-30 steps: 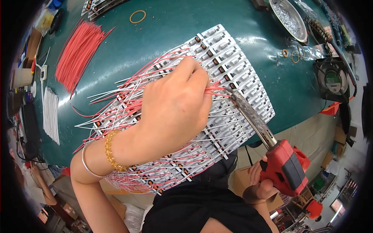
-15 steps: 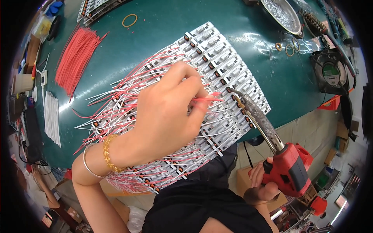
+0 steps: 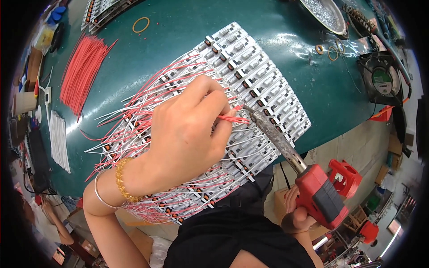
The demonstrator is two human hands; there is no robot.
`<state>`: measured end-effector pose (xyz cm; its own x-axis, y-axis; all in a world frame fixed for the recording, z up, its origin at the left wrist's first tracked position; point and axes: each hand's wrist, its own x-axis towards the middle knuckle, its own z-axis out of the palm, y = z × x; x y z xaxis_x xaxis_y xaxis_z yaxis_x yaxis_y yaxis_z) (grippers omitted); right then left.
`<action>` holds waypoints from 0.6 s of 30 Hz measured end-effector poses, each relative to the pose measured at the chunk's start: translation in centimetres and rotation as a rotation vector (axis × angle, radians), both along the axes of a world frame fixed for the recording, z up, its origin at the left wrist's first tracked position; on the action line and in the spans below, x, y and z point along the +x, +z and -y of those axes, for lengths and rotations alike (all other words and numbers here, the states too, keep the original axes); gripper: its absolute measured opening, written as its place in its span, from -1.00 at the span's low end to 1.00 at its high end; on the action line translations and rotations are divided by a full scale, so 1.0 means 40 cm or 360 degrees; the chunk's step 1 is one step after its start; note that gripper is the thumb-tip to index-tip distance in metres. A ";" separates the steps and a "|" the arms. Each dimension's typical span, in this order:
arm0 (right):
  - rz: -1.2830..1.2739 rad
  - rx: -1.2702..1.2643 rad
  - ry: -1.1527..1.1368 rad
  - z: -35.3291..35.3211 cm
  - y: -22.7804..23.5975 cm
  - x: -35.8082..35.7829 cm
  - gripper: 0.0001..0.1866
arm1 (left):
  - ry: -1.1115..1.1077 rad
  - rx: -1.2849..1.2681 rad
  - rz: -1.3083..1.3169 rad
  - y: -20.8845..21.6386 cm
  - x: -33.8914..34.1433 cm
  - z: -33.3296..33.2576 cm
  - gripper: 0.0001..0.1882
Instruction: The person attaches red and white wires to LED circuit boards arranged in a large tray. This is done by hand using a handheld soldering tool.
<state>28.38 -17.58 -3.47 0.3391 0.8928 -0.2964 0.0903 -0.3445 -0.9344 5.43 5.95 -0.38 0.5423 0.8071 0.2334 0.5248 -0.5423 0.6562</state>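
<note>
A panel of narrow white circuit boards (image 3: 268, 82) lies slanted on the table in front of me, with rows of red and white wires attached across its left part. Over those wires, my left hand (image 3: 185, 127) is closed in a pinch on several thin red wires (image 3: 234, 119), whose ends point right. My right hand (image 3: 297, 214) grips the red and black handle of a soldering gun (image 3: 319, 196). Its long, darkened tip reaches up-left over the boards, close by the wire ends in my left fingers; whether it touches them I cannot tell.
Left on the green table (image 3: 120, 58) lie a bundle of red wires (image 3: 85, 73) and white wires (image 3: 59, 142). A rubber band (image 3: 140, 25) and stacked boards (image 3: 107, 11) are farther back. Far right hold a metal dish (image 3: 325, 17), a coiled-spring holder (image 3: 359, 20) and a fan (image 3: 380, 80).
The soldering gun has moved left, its tip now beside the red wires at my left fingers. My left hand has shifted slightly left, still pinching the wires.
</note>
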 end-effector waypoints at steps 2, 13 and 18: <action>0.0293 0.0078 -0.0038 0.019 -0.021 0.004 -0.47 | 0.0001 -0.0021 0.0005 -0.001 0.003 -0.002 -0.88; 0.0058 0.0185 0.0068 -0.029 0.021 -0.011 -0.45 | 0.0015 0.0063 0.0059 -0.010 0.009 -0.001 -0.88; 0.0118 0.0168 -0.0007 -0.042 0.038 -0.011 -0.33 | -0.0006 0.0090 0.0051 -0.011 0.006 0.000 -0.88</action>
<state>27.96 -15.91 -1.94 0.3605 0.9163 -0.1745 0.1594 -0.2449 -0.9564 5.66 5.96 -0.81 0.5368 0.7902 0.2957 0.5020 -0.5808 0.6409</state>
